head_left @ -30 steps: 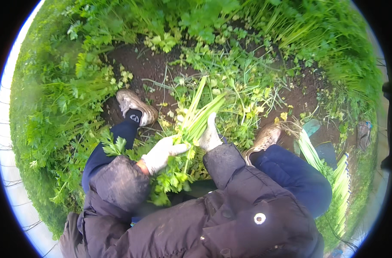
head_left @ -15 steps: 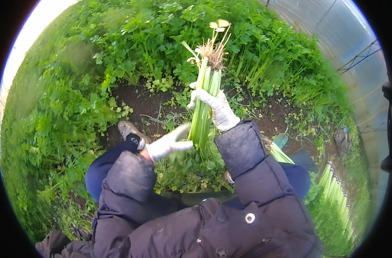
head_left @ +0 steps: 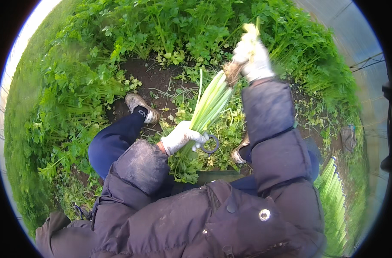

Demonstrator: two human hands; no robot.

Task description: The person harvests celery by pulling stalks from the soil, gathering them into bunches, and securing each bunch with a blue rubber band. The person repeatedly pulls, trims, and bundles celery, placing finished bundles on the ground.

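Note:
A bunch of celery, pale green stalks with brown roots at the upper end, slants up and to the right in front of me. My left hand, in a white glove, is closed around the lower stalks, above the leaves. A dark ring shows beside its fingers; what it belongs to I cannot make out. My gloved right hand is beyond the root end, blurred by motion. Its fingers are closed on pale yellowish stems that stick out above them, and the roots lie against its near side.
Tall celery plants grow in front and along the left. Brown soil strewn with trimmings lies between my shoes. A row of cut celery lies at the right, with a dark cloth-like item beyond it and plastic sheeting behind.
My left hand has taken hold of the lower stalks. My right hand has left the middle of the bunch for the root end, and the bunch now tilts right.

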